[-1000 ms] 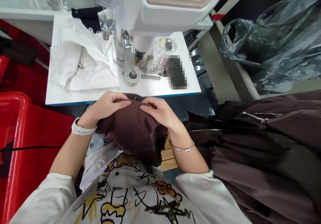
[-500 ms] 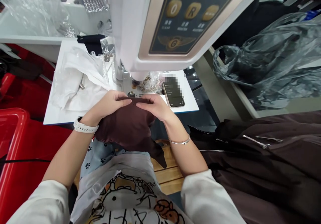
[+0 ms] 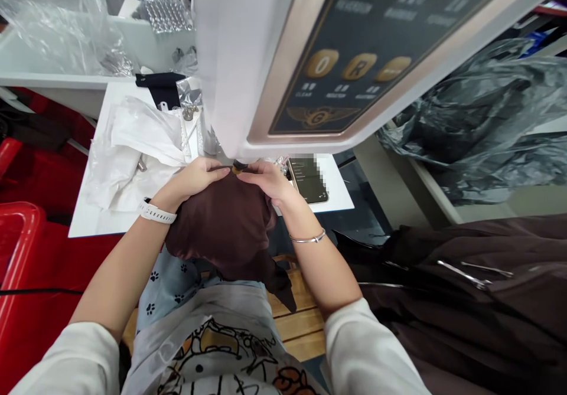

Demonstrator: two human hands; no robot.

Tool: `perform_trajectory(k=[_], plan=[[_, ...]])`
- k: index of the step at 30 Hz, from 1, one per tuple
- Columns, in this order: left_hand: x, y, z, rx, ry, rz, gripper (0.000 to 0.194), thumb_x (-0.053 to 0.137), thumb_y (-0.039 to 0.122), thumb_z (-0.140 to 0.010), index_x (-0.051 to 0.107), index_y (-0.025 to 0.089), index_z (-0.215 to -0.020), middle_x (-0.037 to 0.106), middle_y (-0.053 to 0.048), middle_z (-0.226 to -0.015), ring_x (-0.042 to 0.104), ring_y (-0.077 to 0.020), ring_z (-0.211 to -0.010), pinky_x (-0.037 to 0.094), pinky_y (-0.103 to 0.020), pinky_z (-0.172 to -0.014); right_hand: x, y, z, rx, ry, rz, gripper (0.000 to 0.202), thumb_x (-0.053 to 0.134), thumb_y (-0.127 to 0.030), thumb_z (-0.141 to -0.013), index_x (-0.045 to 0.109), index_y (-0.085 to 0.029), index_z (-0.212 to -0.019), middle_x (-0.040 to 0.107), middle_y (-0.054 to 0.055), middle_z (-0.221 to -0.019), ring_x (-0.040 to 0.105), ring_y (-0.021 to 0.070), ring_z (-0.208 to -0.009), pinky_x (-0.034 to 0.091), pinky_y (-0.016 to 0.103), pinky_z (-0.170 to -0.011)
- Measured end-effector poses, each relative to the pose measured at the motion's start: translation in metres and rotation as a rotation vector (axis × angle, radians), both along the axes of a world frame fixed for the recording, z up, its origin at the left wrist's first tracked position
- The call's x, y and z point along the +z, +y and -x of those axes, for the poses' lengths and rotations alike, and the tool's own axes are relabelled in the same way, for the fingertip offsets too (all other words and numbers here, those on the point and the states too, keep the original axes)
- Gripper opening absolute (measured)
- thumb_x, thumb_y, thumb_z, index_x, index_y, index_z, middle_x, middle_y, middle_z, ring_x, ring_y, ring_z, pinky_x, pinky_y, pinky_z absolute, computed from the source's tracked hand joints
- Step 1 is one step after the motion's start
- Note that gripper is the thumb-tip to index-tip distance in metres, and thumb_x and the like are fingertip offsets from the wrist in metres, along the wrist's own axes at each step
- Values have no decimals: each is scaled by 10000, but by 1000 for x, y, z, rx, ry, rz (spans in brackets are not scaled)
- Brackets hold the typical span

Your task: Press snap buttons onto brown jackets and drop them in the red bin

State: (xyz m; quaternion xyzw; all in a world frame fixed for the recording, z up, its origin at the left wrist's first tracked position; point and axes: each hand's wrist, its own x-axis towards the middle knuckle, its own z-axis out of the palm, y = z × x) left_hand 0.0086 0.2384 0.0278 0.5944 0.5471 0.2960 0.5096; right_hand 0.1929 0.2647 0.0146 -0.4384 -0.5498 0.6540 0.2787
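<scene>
A dark brown garment (image 3: 221, 224) hangs from its upper edge towards my lap. My left hand (image 3: 199, 176), with a white watch band on the wrist, pinches that edge on the left side. Gripping the same edge on the right is my right hand (image 3: 268, 180), which wears a silver bangle. Between my fingertips, the dark and brass-coloured press head (image 3: 239, 166) of a white machine (image 3: 225, 88) meets the edge. Whether it presses down on the cloth I cannot tell. The machine's control panel (image 3: 328, 88) looms above my right hand.
A phone (image 3: 310, 179) lies on the white table (image 3: 88, 218), right of the machine. White cloth in clear plastic (image 3: 142, 141) covers the table's left part. Red bins (image 3: 26, 253) stand at left. More brown garments (image 3: 465, 300) lie at right, below grey plastic bags (image 3: 478, 111).
Both hands have brought the garment's edge forward under the press head, covering the round metal die that showed before. The camera has leaned in closer to the machine.
</scene>
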Motion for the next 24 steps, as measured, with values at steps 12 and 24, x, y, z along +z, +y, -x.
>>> perform_trajectory(k=[12, 24], plan=[[-2, -1, 0, -22, 102, -17, 264, 567, 394, -745, 686, 196, -873, 695, -16, -902, 619, -224, -842, 482, -286, -719, -2, 0, -2, 29, -65, 16, 182, 654, -290, -641, 649, -141, -745, 629, 21, -683, 570, 148, -630, 414, 248, -567], [-5, -2, -2, 40, -36, 123, 294, 579, 382, -714, 677, 148, -863, 691, -34, -840, 619, -208, -788, 459, -298, -721, -2, -4, -1, 0, -67, 10, 202, 640, -306, -617, 624, -130, -715, 589, 1, -626, 531, 133, -603, 387, 244, -578]])
